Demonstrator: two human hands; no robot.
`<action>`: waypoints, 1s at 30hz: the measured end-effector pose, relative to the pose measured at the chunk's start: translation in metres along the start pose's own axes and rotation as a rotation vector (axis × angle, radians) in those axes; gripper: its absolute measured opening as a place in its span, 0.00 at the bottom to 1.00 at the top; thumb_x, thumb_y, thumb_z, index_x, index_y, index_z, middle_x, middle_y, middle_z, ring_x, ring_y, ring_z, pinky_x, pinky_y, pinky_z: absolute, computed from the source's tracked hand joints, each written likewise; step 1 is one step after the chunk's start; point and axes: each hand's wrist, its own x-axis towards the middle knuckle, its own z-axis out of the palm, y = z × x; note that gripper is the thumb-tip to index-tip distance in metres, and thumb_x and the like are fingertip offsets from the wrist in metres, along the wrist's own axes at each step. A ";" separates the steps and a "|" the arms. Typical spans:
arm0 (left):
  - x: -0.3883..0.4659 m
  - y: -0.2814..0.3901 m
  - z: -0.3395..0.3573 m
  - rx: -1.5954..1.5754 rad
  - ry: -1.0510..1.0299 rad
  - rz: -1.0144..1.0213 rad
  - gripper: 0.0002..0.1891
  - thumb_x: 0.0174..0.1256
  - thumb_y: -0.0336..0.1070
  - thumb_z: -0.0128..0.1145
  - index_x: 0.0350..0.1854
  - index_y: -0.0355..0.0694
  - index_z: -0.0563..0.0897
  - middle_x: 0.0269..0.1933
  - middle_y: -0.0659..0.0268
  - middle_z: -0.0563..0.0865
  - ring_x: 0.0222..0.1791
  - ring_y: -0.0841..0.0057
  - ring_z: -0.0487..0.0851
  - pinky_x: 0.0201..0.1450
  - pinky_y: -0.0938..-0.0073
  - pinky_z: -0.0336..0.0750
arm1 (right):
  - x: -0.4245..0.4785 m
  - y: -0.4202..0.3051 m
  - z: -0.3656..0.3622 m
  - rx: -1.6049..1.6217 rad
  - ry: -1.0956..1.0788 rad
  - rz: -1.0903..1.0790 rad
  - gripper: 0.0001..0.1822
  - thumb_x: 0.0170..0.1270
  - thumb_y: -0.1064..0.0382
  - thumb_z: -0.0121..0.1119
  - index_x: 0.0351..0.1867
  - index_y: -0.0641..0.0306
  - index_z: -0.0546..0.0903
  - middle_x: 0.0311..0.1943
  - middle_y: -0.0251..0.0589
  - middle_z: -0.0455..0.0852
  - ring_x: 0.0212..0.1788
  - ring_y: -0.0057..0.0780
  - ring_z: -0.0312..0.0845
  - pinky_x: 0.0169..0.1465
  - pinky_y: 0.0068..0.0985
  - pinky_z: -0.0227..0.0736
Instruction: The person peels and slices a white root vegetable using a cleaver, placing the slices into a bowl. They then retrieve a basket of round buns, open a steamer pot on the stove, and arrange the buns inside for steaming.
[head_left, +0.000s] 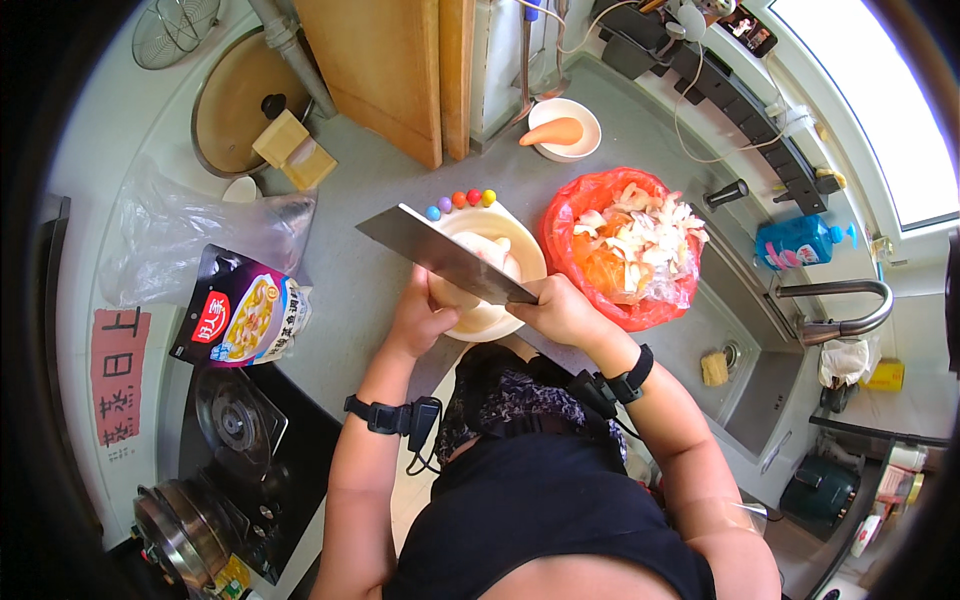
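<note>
A wide-bladed cleaver (450, 251) crosses above a cream bowl-shaped dish or board (527, 240) at the counter's front edge. Its handle end is in my right hand (559, 307), fingers closed around it. My left hand (420, 319) is at the dish's left side, its fingers curled against a pale, rounded piece of food whose kind I cannot tell. Another pale piece of food (491, 251), maybe raw poultry, shows behind the blade, which hides part of it. Several coloured balls (459, 199) line the dish's far rim.
A red plastic bag (559, 225) of peelings stands right of the dish, near the sink (757, 397). Behind is a white bowl (592, 142) with an orange spoon (555, 133). A seasoning pouch (240, 307), clear plastic bag (202, 225) and gas stove (300, 465) lie left.
</note>
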 end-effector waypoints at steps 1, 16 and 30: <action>0.001 0.002 0.000 0.012 -0.012 0.002 0.43 0.44 0.28 0.57 0.69 0.37 0.55 0.58 0.62 0.71 0.59 0.75 0.71 0.60 0.73 0.69 | 0.000 0.003 0.000 0.027 0.001 0.007 0.10 0.56 0.63 0.61 0.38 0.64 0.84 0.26 0.55 0.82 0.27 0.47 0.80 0.36 0.33 0.75; 0.017 0.009 -0.032 0.195 -0.169 -0.120 0.34 0.42 0.30 0.57 0.59 0.38 0.66 0.51 0.65 0.75 0.53 0.76 0.74 0.57 0.76 0.68 | 0.001 -0.005 -0.004 0.194 -0.040 0.271 0.09 0.59 0.65 0.62 0.35 0.72 0.83 0.19 0.33 0.78 0.26 0.16 0.70 0.33 0.24 0.71; 0.003 0.007 -0.050 -0.100 -0.087 -0.218 0.38 0.40 0.35 0.59 0.62 0.38 0.65 0.56 0.63 0.75 0.59 0.71 0.72 0.64 0.73 0.64 | 0.011 0.005 0.001 0.012 0.047 0.310 0.14 0.58 0.61 0.61 0.35 0.74 0.82 0.20 0.53 0.80 0.23 0.32 0.78 0.33 0.31 0.73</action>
